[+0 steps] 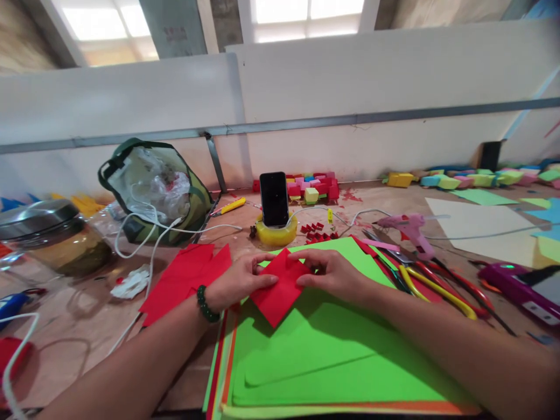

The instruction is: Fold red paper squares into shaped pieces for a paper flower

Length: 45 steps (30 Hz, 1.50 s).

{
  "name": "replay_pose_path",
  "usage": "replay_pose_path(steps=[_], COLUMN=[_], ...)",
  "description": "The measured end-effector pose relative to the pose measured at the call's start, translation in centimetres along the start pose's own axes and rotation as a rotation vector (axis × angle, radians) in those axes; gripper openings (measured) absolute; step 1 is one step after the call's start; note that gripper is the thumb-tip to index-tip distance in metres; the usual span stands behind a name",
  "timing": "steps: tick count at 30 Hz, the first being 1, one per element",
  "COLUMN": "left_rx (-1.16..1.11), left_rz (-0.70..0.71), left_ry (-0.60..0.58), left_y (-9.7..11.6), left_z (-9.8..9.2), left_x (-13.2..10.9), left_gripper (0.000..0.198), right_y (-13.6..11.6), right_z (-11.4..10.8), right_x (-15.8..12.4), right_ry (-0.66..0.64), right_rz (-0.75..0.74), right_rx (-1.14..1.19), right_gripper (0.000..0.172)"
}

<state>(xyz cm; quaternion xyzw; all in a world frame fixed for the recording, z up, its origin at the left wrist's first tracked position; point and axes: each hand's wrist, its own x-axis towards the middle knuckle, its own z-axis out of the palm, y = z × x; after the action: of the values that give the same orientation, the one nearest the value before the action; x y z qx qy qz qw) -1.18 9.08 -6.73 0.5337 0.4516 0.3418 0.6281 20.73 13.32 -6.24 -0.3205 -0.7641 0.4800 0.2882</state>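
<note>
Between my two hands is a square of red paper point(280, 291), turned corner-down, with a crease or flap near its upper corner. My left hand point(245, 280), with a dark bead bracelet at the wrist, pinches its left edge between thumb and fingers. On the right edge, my right hand point(328, 271) grips it the same way, index finger along the top. Both hands are just above a stack of bright green paper point(315, 356) with other colours beneath. More red paper sheets point(184, 280) lie to the left, close to my left forearm.
A phone point(273, 198) leans upright in a yellow tape roll point(276, 232). Small folded red pieces point(321, 236) lie beside it. At right are a pink glue gun point(411, 230), pliers point(437, 289) and a purple device point(520, 291). A camouflage bag point(192, 198), glass jar point(56, 239) and white cables stand left.
</note>
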Motion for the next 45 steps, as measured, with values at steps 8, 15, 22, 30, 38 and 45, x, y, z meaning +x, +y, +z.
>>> replay_pose_path(steps=[8, 15, 22, 30, 38, 45], left_rx=[1.016, 1.377, 1.426, 1.086, 1.013, 0.916], left_rz=[0.483, 0.309, 0.326, 0.099, 0.155, 0.083], left_ry=[0.614, 0.308, 0.277, 0.225, 0.398, 0.292], left_y=[0.2, 0.1, 0.2, -0.5, -0.1, -0.7], left_z=[1.2, 2.6, 3.9, 2.9, 3.5, 2.8], left_x=[-0.9, -1.7, -2.2, -1.7, -2.2, -1.8], left_gripper=[0.040, 0.046, 0.054, 0.047, 0.053, 0.048], right_y=[1.7, 2.0, 2.5, 2.2, 2.2, 2.3], right_z=[-1.3, -2.3, -2.3, -2.9, -2.8, -3.1], right_x=[1.0, 1.2, 1.4, 1.7, 2.0, 2.1], right_ry=[-0.110, -0.084, -0.196, -0.293, -0.315, -0.359], right_rz=[0.176, 0.034, -0.003, 0.070, 0.075, 0.079], right_rx=[0.035, -0.451, -0.307, -0.314, -0.359, -0.346], right_gripper=[0.030, 0.021, 0.023, 0.025, 0.032, 0.033])
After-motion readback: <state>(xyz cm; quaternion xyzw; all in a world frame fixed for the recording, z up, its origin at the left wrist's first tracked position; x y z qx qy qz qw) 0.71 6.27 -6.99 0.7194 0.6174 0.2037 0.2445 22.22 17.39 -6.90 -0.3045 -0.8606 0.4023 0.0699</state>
